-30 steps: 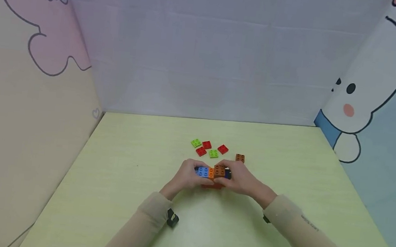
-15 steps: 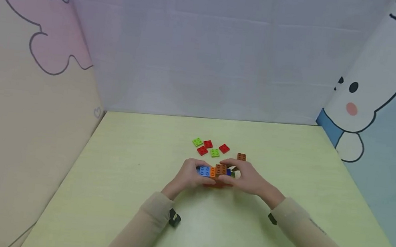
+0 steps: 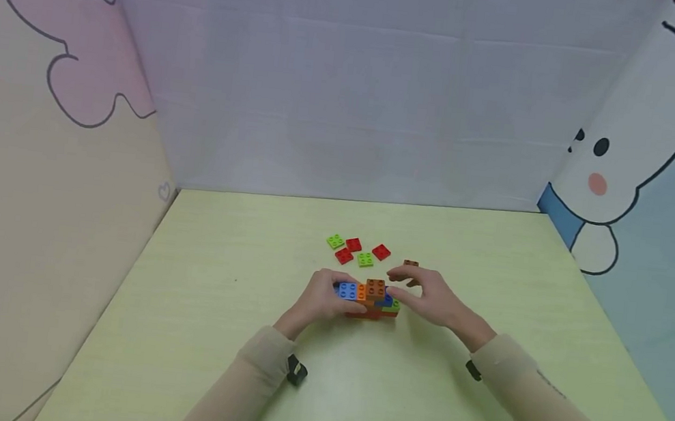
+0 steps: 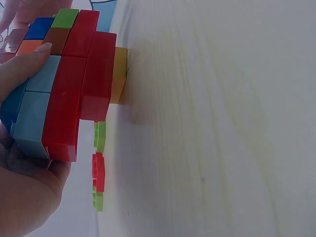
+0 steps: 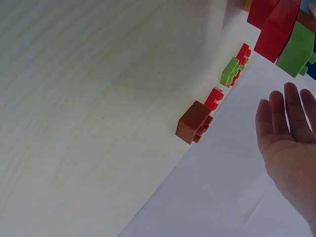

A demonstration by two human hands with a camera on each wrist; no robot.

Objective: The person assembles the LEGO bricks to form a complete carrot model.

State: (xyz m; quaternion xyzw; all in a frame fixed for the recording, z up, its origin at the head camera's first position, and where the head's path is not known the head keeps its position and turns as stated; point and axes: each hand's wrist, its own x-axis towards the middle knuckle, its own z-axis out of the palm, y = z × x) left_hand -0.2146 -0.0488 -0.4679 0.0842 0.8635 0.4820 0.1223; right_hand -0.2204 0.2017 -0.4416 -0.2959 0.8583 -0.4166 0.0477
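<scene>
A stack of toy building bricks stands at the middle of the table, with red layers low down and a yellow brick at its base. Blue, orange, brown and green bricks make up its upper part, and a brown brick tops it. My left hand grips the stack's left end, thumb along the near side. Just off the right end is my right hand, its fingers extended and holding nothing. In the right wrist view, those fingertips lie below the green brick.
Behind the stack lie several thin red and lime-green bricks, among them a lime-green one and a red one. Beyond the right hand sits a loose brown brick, partly hidden in the head view. Walls border the pale table.
My right hand has let go of the stack and moved right, uncovering its blue and green right end. The left hand keeps its grip.
</scene>
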